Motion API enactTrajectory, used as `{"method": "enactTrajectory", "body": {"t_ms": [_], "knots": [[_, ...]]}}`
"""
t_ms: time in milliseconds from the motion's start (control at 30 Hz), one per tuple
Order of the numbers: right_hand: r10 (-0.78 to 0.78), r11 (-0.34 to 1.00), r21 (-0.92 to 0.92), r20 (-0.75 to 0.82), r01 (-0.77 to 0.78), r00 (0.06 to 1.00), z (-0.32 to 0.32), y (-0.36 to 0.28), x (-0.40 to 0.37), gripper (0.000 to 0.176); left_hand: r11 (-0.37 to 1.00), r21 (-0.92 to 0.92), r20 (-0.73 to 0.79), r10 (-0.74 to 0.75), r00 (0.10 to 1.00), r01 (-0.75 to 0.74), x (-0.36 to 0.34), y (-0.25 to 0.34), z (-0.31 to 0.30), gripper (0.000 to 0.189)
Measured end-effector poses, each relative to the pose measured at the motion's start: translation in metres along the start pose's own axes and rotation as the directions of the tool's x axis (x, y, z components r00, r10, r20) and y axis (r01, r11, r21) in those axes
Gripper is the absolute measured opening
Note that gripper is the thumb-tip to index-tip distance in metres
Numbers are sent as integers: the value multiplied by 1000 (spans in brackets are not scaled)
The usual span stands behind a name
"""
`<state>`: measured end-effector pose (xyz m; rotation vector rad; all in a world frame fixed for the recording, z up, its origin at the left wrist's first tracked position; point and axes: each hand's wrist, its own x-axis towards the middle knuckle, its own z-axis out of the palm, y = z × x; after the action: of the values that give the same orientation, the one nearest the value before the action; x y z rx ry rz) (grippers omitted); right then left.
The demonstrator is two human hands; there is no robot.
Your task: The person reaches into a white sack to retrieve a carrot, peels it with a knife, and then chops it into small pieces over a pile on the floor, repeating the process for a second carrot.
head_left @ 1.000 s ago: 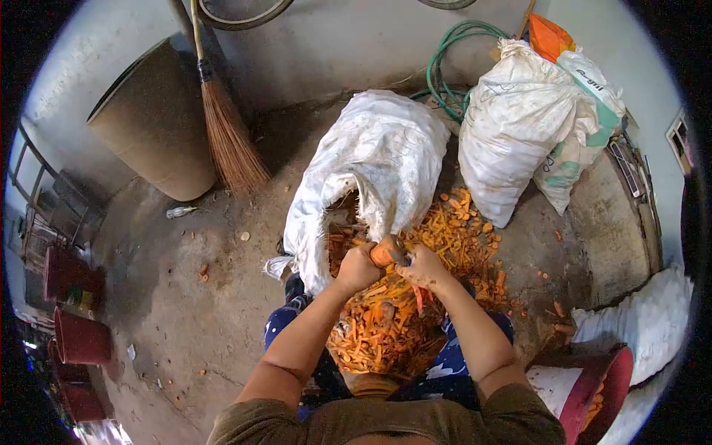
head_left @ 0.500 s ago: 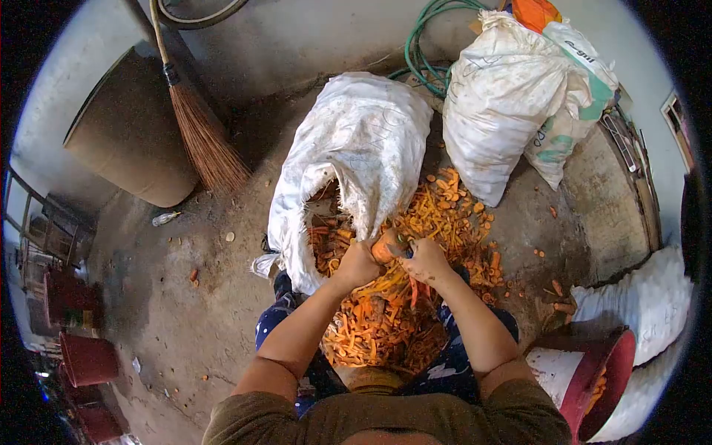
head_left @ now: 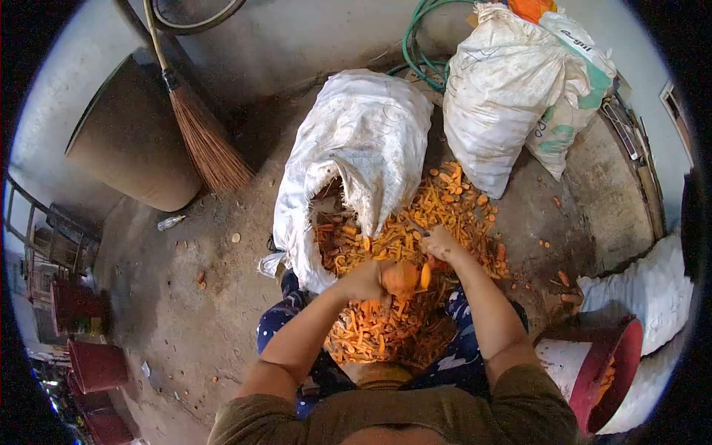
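Note:
My left hand [head_left: 365, 282] is closed around a thick carrot [head_left: 400, 279], whose bright orange cut side faces right. Close beside it, an orange slice [head_left: 425, 276] appears in the air, apart from both hands. My right hand [head_left: 443, 245] is closed on a small knife [head_left: 417, 228]; its blade points up and left, and the fingers hide its handle. Below the hands lies a heap of orange peelings [head_left: 371, 330] between my knees. An open white sack [head_left: 371, 126] lies in front, with carrots [head_left: 330, 230] visible in its mouth.
Full white sacks [head_left: 497, 96] stand at the back right by a green hose [head_left: 411, 37]. A broom [head_left: 211, 141] leans near a large drum [head_left: 130, 141]. A red bucket [head_left: 619, 378] tips at the lower right; more red buckets [head_left: 93, 363] stand at left.
My left hand has moved down with the carrot, showing its cut side. My right hand has separated from it, going right and slightly up with the knife. A slice has come off.

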<state>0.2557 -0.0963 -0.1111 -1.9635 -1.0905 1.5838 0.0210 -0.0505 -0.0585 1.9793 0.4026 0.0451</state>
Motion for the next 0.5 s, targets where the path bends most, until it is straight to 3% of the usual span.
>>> {"method": "enactTrajectory", "body": {"t_ms": [33,67,100,133,200,300,367,400,433,467,500], "knots": [[72,946,-314,-25,-76,997,3,23,25,16,994,11,-14,-112,994,112,3,-10,-4,44],[120,792,-593,-76,-142,990,1,32,41,19,976,29,-34,-217,976,218,7,-14,-13,47],[217,956,-174,-129,-238,968,2,7,18,33,959,67,-51,-274,961,277,5,-12,-21,45],[216,955,-177,-130,-236,968,4,-9,2,33,959,66,-54,-273,961,276,5,-12,-23,45],[99,982,-166,13,-95,995,9,-36,-28,44,868,337,-127,-343,931,365,4,-18,-25,42],[-80,987,-117,224,108,971,17,-53,-49,60,876,360,-130,-294,947,322,8,-21,-23,45],[-122,983,-114,171,143,978,24,-51,-44,61,876,371,-124,-282,951,308,7,-15,-25,50],[-163,978,-110,113,175,980,27,-47,-39,63,813,487,-269,-207,941,318,5,-7,-26,60],[-99,995,-22,90,101,991,29,-42,-28,69,732,589,-396,-109,912,343,4,-3,-26,70],[-101,994,-21,87,103,991,33,-33,-24,69,731,591,-396,-106,912,341,6,-4,-25,70],[-125,975,171,-115,143,986,40,-43,-34,64,801,402,-676,-68,734,444,9,-8,-22,74]]}}
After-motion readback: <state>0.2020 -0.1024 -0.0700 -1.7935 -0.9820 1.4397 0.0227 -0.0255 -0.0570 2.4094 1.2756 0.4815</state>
